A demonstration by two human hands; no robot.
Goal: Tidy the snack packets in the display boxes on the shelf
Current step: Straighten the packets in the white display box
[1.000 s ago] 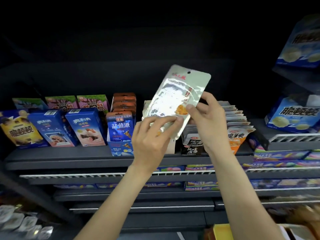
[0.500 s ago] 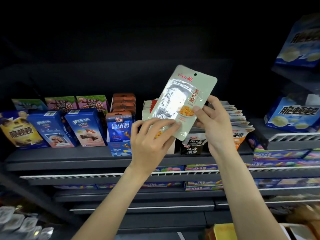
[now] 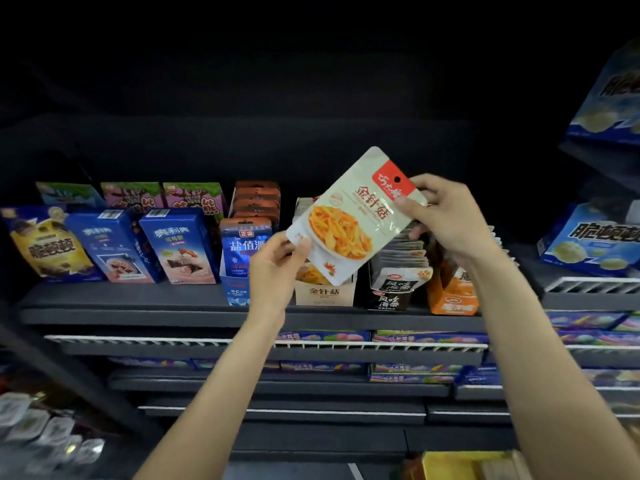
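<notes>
Above the beige box (image 3: 325, 295), hand-held packet (image 3: 349, 220)

Pale grey-green snack packet (image 3: 349, 216), red corner, orange food print

Dim overall; upper half near black, back wall of the shelf (image 3: 242, 308) lost in shadow. Light from the front, near the camera: forearms, both hands and the held packet (image 3: 349, 216) brightest. Matte, no glare on packet face; print legible. Boxes at left (image 3: 173, 244) readable but slightly soft. Strong wide-angle bend: shelf edges bow, blue boxes at far right (image 3: 592, 237) stretched and smeared. Bottom-left pouches (image 3: 38, 434) blurred, with specular glints. Lower tiers murky, compression mush in dark zones.
</notes>
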